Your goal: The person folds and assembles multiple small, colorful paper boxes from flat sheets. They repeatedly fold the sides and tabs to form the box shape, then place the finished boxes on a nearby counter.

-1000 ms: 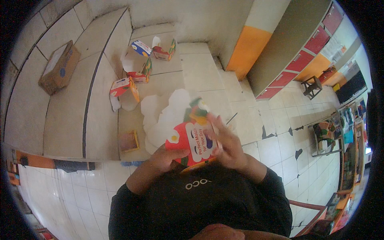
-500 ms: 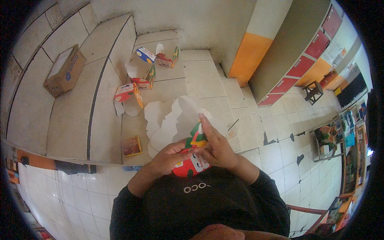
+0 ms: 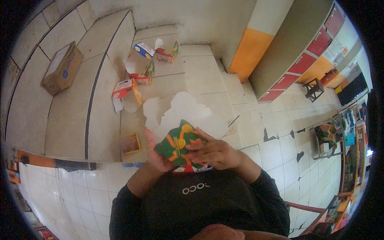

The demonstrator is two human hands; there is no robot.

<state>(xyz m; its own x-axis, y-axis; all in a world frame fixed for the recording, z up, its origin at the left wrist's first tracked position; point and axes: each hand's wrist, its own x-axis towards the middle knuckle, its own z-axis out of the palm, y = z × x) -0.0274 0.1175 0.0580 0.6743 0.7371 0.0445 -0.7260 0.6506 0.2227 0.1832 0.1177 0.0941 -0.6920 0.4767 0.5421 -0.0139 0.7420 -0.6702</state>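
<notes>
A printed cardboard carton [image 3: 179, 145], green with orange and red patches, is held close to my chest. My left hand [image 3: 154, 154] cups it from the left and underneath. My right hand [image 3: 214, 152] lies over its right side with the fingers pressed on the green panel. Just beyond the carton, white flat cardboard sheets [image 3: 182, 112] lie on the tiled ledge.
Several folded colourful cartons [image 3: 127, 89] [image 3: 143, 76] [image 3: 167, 54] stand along the ledge farther off. A small orange flat pack [image 3: 131, 143] lies left of my hands. A brown cardboard box [image 3: 62, 67] sits at the far left. A stool [image 3: 313, 89] and lockers [image 3: 304, 60] are at the right.
The carton has been turned and lowered: its red and white printed face showed before, now the green side faces up. Both hands have stayed on it.
</notes>
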